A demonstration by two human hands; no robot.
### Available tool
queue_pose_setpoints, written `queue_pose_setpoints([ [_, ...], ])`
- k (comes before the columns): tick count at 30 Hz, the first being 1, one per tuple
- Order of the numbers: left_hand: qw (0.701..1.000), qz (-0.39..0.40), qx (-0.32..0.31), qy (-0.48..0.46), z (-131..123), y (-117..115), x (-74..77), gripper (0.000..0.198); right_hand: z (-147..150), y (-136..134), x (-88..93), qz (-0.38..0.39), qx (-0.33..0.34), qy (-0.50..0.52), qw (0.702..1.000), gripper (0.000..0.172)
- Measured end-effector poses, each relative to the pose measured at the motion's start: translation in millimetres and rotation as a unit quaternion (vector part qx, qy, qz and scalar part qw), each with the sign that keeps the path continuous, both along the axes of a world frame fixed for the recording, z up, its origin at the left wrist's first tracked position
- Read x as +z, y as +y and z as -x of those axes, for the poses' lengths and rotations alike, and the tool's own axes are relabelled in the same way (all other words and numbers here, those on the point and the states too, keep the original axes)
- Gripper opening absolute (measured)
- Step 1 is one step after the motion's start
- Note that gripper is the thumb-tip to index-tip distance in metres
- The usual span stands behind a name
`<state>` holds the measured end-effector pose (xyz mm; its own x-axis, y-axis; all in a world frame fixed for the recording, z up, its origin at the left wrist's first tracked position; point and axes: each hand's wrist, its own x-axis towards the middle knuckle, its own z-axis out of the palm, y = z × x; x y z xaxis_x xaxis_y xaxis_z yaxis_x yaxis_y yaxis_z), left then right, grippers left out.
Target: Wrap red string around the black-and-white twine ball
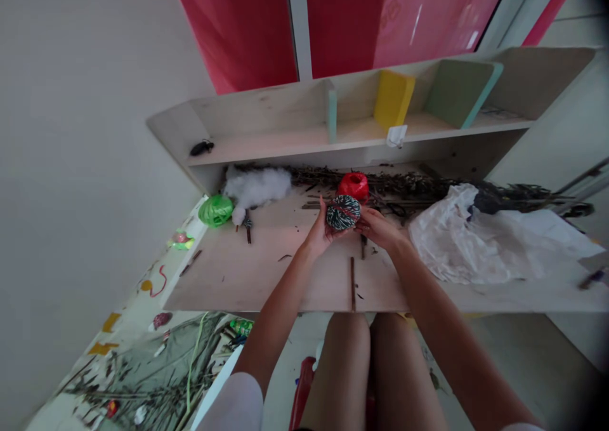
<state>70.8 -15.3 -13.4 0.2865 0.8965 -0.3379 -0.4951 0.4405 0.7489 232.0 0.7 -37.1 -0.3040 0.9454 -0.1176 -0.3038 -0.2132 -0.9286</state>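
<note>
A round ball of dark and white twisted yarn (343, 212), crossed by a reddish band, is held above the desk. My left hand (324, 229) cups it from the left and below, the thumb pointing up along its side. From the right, my right hand (375, 225) has its fingers closed against the ball's lower edge. Right behind the yarn sits a roll of red plastic twine (354, 185). Thin brown sticks (353, 284) lie on the desk near my hands.
White stuffing (259, 186) and a green twine roll (216, 211) lie at the left. Crumpled white plastic (457, 240) covers the right side. Dry twigs (404, 182) line the back, beneath a shelf (285, 147) with dividers. More twigs (143, 367) lie on the floor.
</note>
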Motion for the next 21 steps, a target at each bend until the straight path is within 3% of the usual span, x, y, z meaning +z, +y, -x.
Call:
queue_pose_setpoints([
  [8, 0.997, -0.019, 0.016, 0.068, -1, 3, -8.4, 0.061, 2, -3, 2.0, 0.024, -0.030, 0.018, 0.999, 0.043],
  [15, 0.958, -0.114, 0.148, 0.219, -1, 6, -16.7, 0.043, 0, -1, 2.1, 0.047, -0.060, 0.030, 0.997, 0.039],
  [21, 0.967, -0.087, 0.126, 0.202, 0, 5, -17.6, 0.037, 1, -2, 4.2, 0.042, -0.044, 0.041, 0.997, 0.039],
])
